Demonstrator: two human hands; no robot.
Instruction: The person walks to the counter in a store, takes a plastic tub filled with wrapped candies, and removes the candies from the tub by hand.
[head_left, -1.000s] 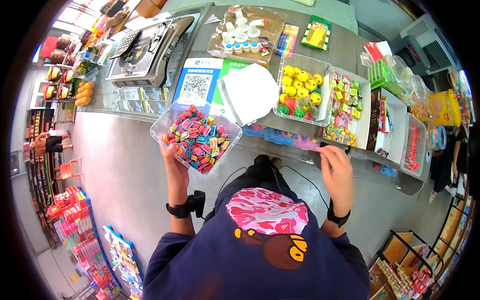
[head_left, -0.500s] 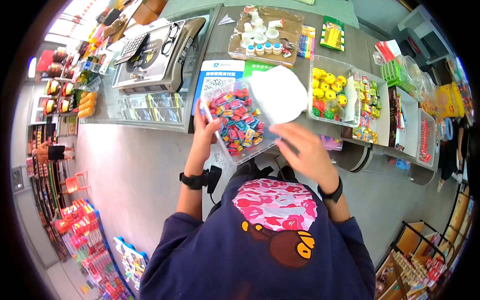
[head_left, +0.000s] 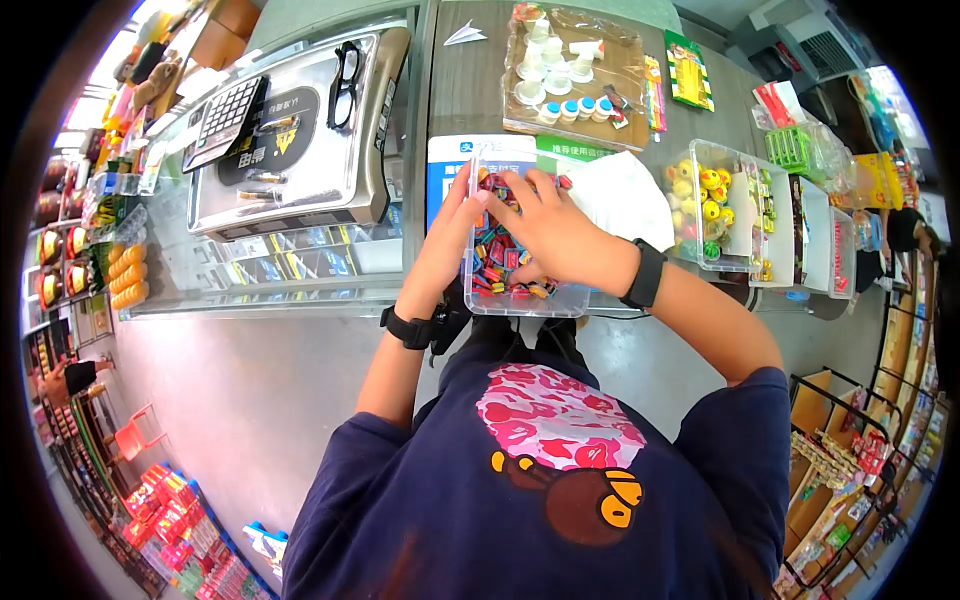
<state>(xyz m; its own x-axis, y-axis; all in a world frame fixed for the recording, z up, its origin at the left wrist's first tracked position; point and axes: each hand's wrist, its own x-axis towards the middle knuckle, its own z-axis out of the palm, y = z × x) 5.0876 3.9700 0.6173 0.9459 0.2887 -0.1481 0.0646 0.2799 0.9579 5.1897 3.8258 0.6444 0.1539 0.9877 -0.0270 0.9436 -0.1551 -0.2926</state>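
Note:
A clear plastic box (head_left: 560, 300) full of small, colourful wrapped pieces (head_left: 490, 265) is in front of me at the counter's edge. My left hand (head_left: 450, 235) grips the box by its left wall, with the fingertips over the rim. Inside the box, my right hand (head_left: 560, 225) lies over the pieces, fingers spread and thumb low among them. Its palm hides part of the contents, and I see nothing held in it. A round white sheet or lid (head_left: 625, 200) lies just right of the box, and a blue and green payment sign (head_left: 450, 150) is partly covered behind it.
To the left, a scale (head_left: 290, 150) carries a calculator (head_left: 228, 115) and glasses (head_left: 345, 85). A cardboard tray (head_left: 625, 60) of small bottles and cups stands behind. Tubs with yellow balls (head_left: 715, 195) line the right side. A paper plane (head_left: 464, 35) lies at the back.
The box has turned from tilted to nearly straight and shifted slightly right. My right hand has moved from beside the box's right edge into it, onto the pieces. The view has swung somewhat.

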